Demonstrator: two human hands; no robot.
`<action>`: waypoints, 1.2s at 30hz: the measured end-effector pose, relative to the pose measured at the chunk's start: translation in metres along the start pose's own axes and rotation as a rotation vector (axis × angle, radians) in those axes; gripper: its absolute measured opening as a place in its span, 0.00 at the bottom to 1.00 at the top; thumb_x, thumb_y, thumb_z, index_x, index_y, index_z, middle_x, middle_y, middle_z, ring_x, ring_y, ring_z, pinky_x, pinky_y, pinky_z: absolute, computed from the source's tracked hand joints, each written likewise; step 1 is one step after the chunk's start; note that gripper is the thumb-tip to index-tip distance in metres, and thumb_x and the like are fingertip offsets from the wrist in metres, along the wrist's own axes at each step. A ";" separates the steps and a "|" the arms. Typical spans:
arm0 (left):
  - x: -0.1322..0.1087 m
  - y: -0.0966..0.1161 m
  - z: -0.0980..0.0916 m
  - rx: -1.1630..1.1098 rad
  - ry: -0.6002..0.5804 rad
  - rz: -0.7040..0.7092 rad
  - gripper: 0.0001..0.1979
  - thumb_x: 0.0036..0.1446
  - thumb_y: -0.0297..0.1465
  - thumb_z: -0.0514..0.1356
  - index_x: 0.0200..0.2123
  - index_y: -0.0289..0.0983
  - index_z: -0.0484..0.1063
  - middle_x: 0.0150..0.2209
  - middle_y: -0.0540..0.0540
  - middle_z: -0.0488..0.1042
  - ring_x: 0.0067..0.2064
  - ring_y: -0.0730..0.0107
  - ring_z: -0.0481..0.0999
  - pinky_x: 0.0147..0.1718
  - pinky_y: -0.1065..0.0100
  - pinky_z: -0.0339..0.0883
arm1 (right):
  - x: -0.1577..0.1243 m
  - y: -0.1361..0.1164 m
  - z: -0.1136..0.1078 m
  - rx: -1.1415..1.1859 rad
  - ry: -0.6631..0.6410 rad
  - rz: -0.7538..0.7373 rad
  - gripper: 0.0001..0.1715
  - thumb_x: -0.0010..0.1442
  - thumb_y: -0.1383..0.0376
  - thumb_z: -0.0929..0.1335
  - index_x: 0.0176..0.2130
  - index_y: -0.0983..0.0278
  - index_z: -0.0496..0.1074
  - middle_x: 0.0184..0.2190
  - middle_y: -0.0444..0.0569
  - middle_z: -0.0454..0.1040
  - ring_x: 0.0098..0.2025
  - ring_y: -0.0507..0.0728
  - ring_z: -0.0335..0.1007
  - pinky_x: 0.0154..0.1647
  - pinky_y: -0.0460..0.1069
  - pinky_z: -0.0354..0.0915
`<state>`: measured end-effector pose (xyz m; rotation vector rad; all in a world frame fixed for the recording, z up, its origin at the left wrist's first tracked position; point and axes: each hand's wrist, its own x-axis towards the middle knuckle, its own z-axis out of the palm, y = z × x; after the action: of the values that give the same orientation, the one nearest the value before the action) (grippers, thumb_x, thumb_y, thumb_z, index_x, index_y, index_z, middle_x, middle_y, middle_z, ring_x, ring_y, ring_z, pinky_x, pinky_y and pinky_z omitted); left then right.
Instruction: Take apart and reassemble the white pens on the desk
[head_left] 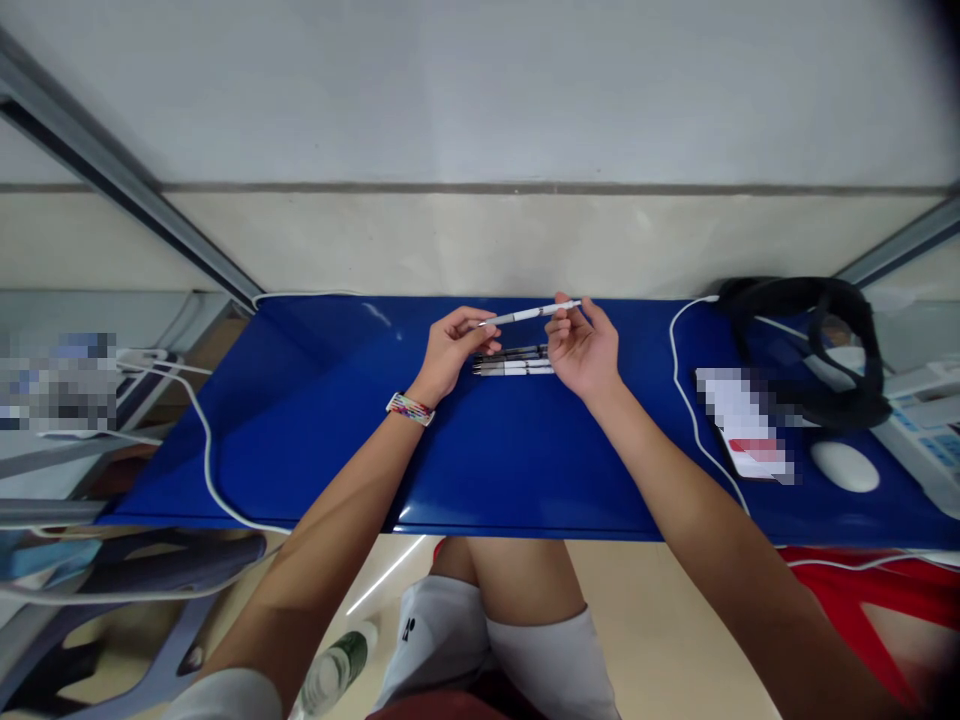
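Pen (525, 314) stretches between left hand (448, 350) and right hand (589, 350), each pinching one end.

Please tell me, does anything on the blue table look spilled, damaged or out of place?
I see no spill or damage. The pens lie side by side on the table, near the raised pen between the left hand and right hand. Only the white cable beside the phone curves loosely, slightly untidy.
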<state>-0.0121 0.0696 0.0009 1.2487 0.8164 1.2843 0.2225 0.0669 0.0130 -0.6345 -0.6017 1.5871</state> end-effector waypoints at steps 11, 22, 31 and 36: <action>0.000 0.001 0.003 -0.011 -0.001 -0.019 0.18 0.56 0.40 0.78 0.45 0.37 0.82 0.36 0.45 0.86 0.32 0.69 0.85 0.36 0.67 0.81 | 0.000 -0.002 0.001 -0.057 0.000 -0.012 0.16 0.68 0.51 0.77 0.47 0.59 0.81 0.26 0.41 0.75 0.25 0.49 0.70 0.23 0.43 0.70; 0.000 0.001 0.001 0.000 0.006 -0.006 0.18 0.56 0.39 0.78 0.45 0.37 0.81 0.36 0.46 0.86 0.32 0.70 0.85 0.36 0.67 0.80 | 0.002 -0.004 0.002 -0.079 0.002 0.008 0.17 0.68 0.49 0.77 0.44 0.59 0.81 0.24 0.41 0.74 0.24 0.49 0.68 0.21 0.43 0.68; 0.000 0.002 0.001 -0.021 0.002 0.008 0.17 0.57 0.38 0.78 0.45 0.37 0.82 0.36 0.46 0.86 0.32 0.70 0.85 0.36 0.68 0.80 | 0.001 -0.002 0.003 -0.037 0.048 0.023 0.14 0.69 0.52 0.76 0.45 0.59 0.82 0.25 0.42 0.76 0.25 0.50 0.70 0.23 0.44 0.70; 0.002 0.004 -0.002 -0.001 0.039 0.017 0.19 0.56 0.39 0.78 0.46 0.37 0.81 0.38 0.45 0.86 0.36 0.67 0.88 0.38 0.66 0.81 | -0.002 -0.008 0.007 -0.208 0.024 -0.043 0.21 0.65 0.47 0.77 0.46 0.61 0.84 0.31 0.48 0.83 0.27 0.53 0.77 0.24 0.47 0.72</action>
<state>-0.0149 0.0713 0.0042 1.2353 0.8341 1.3261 0.2236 0.0652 0.0237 -0.7892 -0.7643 1.4856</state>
